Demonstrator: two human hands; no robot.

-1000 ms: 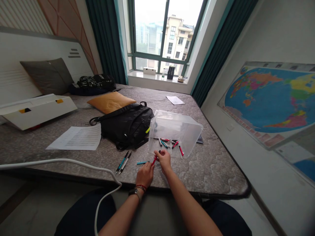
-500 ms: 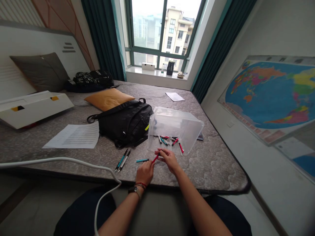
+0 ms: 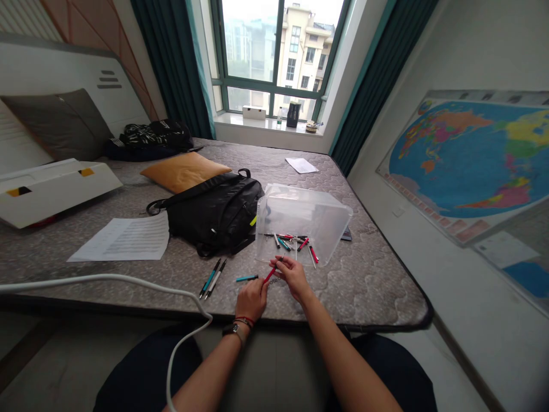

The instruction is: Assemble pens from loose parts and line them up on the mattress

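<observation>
Between my hands is a red pen [image 3: 270,274], tilted up and away from me. My left hand [image 3: 251,297] is closed round its lower end, and my right hand [image 3: 291,277] pinches the dark upper end. A teal pen barrel [image 3: 247,278] lies on the mattress just left of my left hand. Farther left, a teal-and-black pen [image 3: 210,278] and a white-and-black pen [image 3: 215,280] lie side by side. Beyond my hands a clear plastic box [image 3: 330,229] rests on its side, with several red, teal, white and black pen parts [image 3: 283,245] in its opening.
A black backpack [image 3: 214,214] and a printed sheet [image 3: 122,239] lie left of the box. A white cable [image 3: 128,279] crosses the near left. An orange cushion [image 3: 184,171], a white carton [image 3: 55,189] and a paper [image 3: 301,165] lie farther off on the mattress [image 3: 364,274].
The view has shifted slightly. Both hands keep their hold on the red pen, with only a small movement of the right fingers at its upper end.
</observation>
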